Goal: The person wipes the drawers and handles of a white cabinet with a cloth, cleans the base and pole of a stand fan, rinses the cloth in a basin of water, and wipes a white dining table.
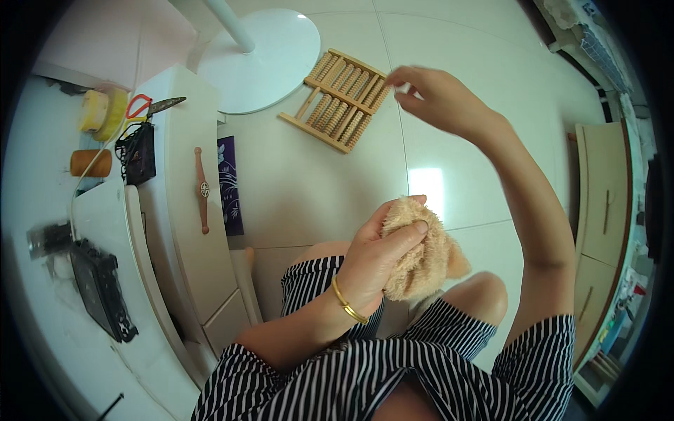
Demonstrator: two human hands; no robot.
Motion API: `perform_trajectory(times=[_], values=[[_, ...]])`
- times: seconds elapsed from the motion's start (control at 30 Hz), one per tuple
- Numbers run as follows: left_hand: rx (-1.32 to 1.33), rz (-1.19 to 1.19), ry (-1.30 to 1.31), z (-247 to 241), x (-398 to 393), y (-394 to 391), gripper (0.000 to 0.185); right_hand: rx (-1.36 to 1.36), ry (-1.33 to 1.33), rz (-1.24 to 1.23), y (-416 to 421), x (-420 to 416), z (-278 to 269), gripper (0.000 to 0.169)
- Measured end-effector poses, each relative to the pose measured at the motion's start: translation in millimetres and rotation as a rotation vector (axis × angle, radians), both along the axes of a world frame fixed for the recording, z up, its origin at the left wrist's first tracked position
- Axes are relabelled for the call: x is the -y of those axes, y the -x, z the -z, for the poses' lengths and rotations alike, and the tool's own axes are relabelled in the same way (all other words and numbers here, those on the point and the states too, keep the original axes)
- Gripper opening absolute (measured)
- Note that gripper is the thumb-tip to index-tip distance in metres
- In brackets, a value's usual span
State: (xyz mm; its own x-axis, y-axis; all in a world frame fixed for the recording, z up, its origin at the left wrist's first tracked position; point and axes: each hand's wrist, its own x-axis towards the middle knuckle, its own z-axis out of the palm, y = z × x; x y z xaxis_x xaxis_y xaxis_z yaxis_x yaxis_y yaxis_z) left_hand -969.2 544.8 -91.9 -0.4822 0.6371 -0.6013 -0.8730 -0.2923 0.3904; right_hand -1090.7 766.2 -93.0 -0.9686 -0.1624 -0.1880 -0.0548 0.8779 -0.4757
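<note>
A piece of tan, fluffy plush (416,263) is gripped in my left hand (387,244), with the thumb pressed into its top over my lap. A smoother, paler flap sticks out at its right side. My right hand (421,94) is raised well away from the plush, up and to the right, with thumb and forefinger bent towards each other. Its fingertips are blurred, and whether they pinch something fine such as a thread cannot be made out. In the picture they lie beside the corner of a wooden roller foot massager (345,100) on the tiled floor.
On the left, a white drawer cabinet (195,263) stands beside a tabletop with scissors (139,107), a spool of orange thread (90,163), rolls of yellow tape (95,110) and a black device (102,294). A round white stand base (263,68) lies ahead; a cream cabinet (603,210) stands right.
</note>
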Motion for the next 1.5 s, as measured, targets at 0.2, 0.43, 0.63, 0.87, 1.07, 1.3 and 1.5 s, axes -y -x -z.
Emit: perform_trajectory(times=[0.2,0.43,0.63,0.87,1.07,1.3,1.5], values=[[0.017,0.001,0.024,15,24,31,0.04,0.26,-0.699,-0.297,61,9,120,0.041],[0.164,-0.004,0.033,12,63,53,0.041,-0.039,-0.848,-0.747,57,14,222,0.071],[0.086,-0.339,0.41,-3,98,51,0.045,-0.14,-0.801,-0.791,71,-1,278,0.083],[-0.042,-0.81,0.702,-6,86,33,0.046,-0.249,-0.56,-1.048,114,-13,268,0.061],[-0.224,-0.729,0.879,-16,71,34,0.043,-0.129,-0.044,-1.022,145,36,169,0.049],[-0.36,-0.433,1.227,-84,65,-14,0.04,0.205,0.277,-0.648,127,38,97,0.049],[-1.162,0.327,1.451,-76,54,1,0.038,0.393,0.481,-0.334,138,19,104,0.041]])
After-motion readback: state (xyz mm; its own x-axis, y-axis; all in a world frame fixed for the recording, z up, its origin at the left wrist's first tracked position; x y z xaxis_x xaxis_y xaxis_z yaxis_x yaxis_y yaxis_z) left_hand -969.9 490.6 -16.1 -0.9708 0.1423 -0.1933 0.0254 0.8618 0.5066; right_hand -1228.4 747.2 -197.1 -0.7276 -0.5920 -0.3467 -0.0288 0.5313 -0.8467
